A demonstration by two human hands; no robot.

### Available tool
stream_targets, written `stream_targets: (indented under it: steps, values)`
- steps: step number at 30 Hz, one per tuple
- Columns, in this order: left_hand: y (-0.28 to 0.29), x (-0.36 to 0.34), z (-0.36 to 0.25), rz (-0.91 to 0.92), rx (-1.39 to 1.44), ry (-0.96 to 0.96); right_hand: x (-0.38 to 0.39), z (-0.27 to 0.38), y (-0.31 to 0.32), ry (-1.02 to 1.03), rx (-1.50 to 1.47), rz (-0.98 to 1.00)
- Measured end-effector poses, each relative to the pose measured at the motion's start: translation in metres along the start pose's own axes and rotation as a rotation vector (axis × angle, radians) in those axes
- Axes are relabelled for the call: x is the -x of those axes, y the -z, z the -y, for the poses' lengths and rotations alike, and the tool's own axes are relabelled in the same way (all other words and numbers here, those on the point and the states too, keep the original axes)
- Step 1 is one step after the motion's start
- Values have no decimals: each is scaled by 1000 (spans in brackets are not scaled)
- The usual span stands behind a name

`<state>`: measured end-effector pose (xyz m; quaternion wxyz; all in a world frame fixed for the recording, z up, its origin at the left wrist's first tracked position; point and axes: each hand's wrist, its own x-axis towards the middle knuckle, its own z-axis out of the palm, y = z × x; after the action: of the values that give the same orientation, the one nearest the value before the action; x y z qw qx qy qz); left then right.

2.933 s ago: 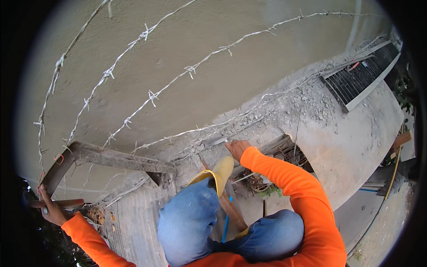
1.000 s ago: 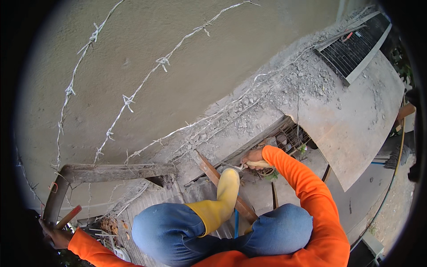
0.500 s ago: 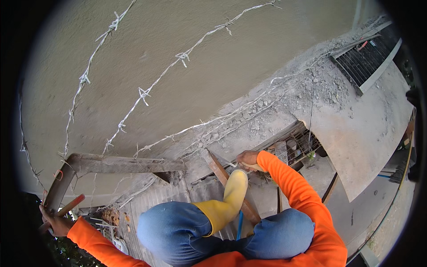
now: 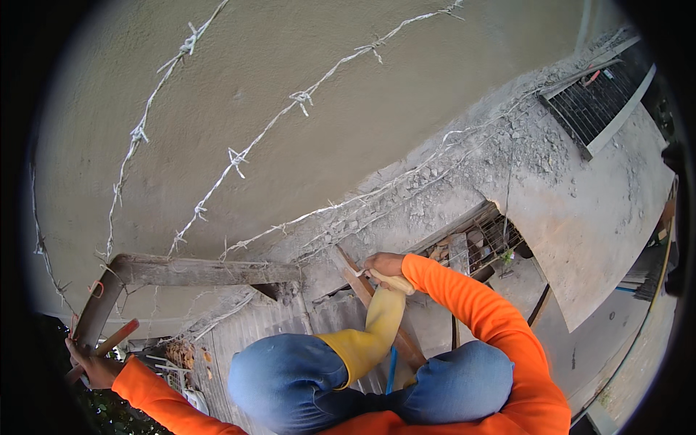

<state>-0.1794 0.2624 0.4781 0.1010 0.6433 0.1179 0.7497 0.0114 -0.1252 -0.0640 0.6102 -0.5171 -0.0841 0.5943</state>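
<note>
My right hand (image 4: 384,264) is closed round the pale handle of a tool (image 4: 397,281). The tool has a thin, bent metal shank, and its working end cannot be made out. It is just above the toe of my yellow rubber boot (image 4: 383,315), beside a slanting brown beam (image 4: 357,281). At the far left, my left hand (image 4: 96,366) is closed round a brown wooden stick with a reddish end (image 4: 117,336), next to the foot of a bent metal post (image 4: 99,301). The stick's other end is mostly hidden by the hand.
Strands of barbed wire (image 4: 299,98) run up from the post across a grey wall (image 4: 312,43). Rubble (image 4: 533,148) lies along the wall's base. A gap with a metal grille (image 4: 500,235) opens on the right. Corrugated sheet (image 4: 254,326) lies below my left leg.
My right hand has moved left with the pale-handled tool, from right of the boot toe to just above it, closer to the brown beam. My left hand has stayed in place.
</note>
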Motion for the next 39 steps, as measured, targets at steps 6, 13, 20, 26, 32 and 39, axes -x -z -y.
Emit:
stream_targets:
  steps: [6, 13, 20, 26, 32, 39]
  values:
    - [7, -5, 14, 92, -28, 102, -30, -19, -44, 95, -335, -198]
    - [6, -3, 15, 68, -70, 57, -15, -26, -57, 59, -718, -82]
    - [8, -11, 21, 73, -46, 97, -16, -31, -89, 85, -873, 68]
    - [8, -12, 28, 61, -77, 94, -18, -34, -74, 205, -1044, -172]
    - [15, -16, 40, 81, -198, -24, -15, -29, -61, 173, -819, -127]
    - [11, -15, 33, 18, -130, 88, 17, -38, -39, 124, -875, -198]
